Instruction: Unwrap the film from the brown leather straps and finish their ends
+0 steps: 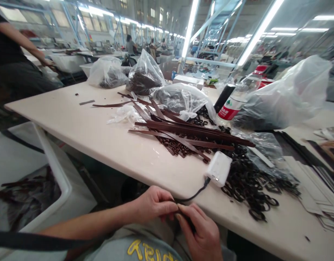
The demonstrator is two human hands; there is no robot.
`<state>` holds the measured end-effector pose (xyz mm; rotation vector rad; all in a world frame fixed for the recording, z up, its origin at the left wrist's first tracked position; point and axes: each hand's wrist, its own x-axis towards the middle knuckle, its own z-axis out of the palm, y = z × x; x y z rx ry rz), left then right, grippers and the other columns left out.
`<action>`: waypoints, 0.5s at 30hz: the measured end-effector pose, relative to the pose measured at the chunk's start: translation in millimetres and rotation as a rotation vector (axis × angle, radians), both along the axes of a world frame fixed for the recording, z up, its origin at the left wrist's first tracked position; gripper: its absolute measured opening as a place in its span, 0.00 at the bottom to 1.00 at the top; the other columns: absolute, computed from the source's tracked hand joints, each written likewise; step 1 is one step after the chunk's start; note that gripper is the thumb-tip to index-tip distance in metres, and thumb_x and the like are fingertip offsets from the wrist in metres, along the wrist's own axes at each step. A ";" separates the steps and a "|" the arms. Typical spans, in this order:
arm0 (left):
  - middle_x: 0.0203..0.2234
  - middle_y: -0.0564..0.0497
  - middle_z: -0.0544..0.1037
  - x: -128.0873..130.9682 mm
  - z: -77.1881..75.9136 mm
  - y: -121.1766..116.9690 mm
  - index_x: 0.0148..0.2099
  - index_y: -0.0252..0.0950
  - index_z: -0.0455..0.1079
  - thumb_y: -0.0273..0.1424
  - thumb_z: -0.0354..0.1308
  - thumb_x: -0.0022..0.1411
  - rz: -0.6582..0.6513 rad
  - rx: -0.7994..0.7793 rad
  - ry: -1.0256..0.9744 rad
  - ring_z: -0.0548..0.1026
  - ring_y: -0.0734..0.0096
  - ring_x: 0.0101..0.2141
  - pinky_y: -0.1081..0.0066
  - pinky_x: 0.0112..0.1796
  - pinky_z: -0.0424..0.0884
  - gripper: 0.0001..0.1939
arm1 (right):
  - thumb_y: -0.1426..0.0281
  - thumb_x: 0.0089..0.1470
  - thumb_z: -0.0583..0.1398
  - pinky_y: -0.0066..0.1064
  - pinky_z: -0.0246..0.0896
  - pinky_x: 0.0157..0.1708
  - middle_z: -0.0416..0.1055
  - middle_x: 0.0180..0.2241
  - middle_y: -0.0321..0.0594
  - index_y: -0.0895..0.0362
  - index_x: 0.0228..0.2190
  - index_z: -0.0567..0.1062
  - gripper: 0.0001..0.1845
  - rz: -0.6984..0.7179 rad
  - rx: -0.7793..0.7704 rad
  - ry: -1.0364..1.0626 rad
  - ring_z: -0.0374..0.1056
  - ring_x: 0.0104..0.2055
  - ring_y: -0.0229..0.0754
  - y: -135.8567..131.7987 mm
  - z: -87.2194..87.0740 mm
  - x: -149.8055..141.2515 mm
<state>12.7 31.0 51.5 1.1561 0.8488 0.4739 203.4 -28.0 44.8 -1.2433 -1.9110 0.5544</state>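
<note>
My left hand [156, 204] and my right hand [201, 226] meet in front of the table's near edge, above my lap. Both are closed in a pinch, thumb against fingers, on a thin dark strip [180, 211] that is mostly hidden. Just beyond the fingertips a black cable [195, 195] runs up to a white plastic box [219, 168] on the table. Behind that box lies a pile of long brown leather-like strips [183, 128]. Many small black loops [245, 181] are heaped to its right.
Clear plastic bags [145, 74] with dark pieces and a red-labelled bottle [233, 101] stand farther back. Pale flat sheets [305, 185] lie at right. A white bin [66, 185] of dark scraps stands at lower left. Another person [17, 54] is at far left.
</note>
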 end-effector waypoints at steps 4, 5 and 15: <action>0.28 0.48 0.80 -6.0 6.0 11.2 0.42 0.30 0.78 0.38 0.66 0.54 -0.071 0.294 0.083 0.73 0.73 0.26 0.75 0.29 0.68 0.17 | 0.72 0.61 0.59 0.27 0.70 0.33 0.78 0.34 0.39 0.52 0.42 0.76 0.08 0.003 0.076 -0.064 0.76 0.34 0.41 1.3 -3.0 8.9; 0.30 0.48 0.80 -7.2 8.3 14.6 0.44 0.31 0.78 0.36 0.66 0.55 -0.102 0.417 0.115 0.74 0.72 0.28 0.75 0.31 0.69 0.17 | 0.72 0.62 0.58 0.27 0.70 0.33 0.78 0.33 0.38 0.52 0.42 0.76 0.08 0.013 0.085 -0.079 0.76 0.33 0.41 1.3 -3.6 11.1; 0.27 0.49 0.80 -0.2 12.1 35.4 0.40 0.37 0.81 0.33 0.61 0.63 -0.371 0.908 0.272 0.77 0.72 0.29 0.77 0.34 0.69 0.08 | 0.71 0.63 0.57 0.25 0.66 0.28 0.75 0.28 0.38 0.54 0.39 0.76 0.07 -0.002 0.102 -0.137 0.73 0.28 0.38 2.9 -4.0 17.8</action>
